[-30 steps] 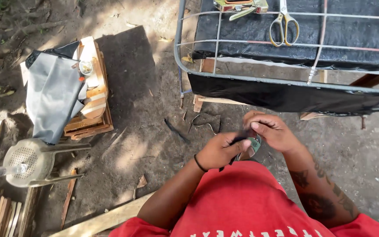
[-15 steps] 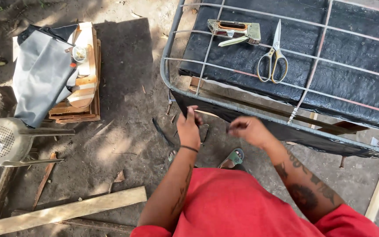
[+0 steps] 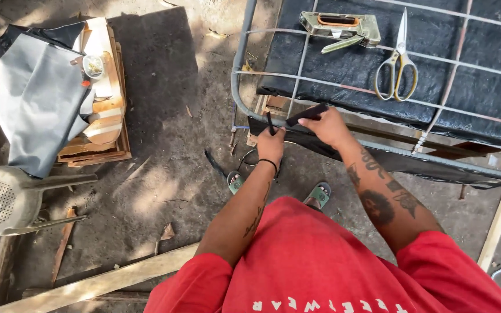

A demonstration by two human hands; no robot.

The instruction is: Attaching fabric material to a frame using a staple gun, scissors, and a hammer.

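Fingers of the right hand are pinching one end of a black strip, just above centre of the frame, while the left hand is closing around another dark piece of the strip just beside it. Half a second ago both hands were hanging lower and further apart in front of the frame edge; now they are sitting close together, right at the near rail of the metal frame. Black sheeting is covering the frame's top, and its loose edge is drooping along the rail toward the right edge of the picture. Further up, a staple gun and scissors are lying on the sheeting, well apart from the hands. Open dirt ground is stretching left of the hands, bounded at upper left by a wooden crate with grey cloth over it, at lower left by a plank.
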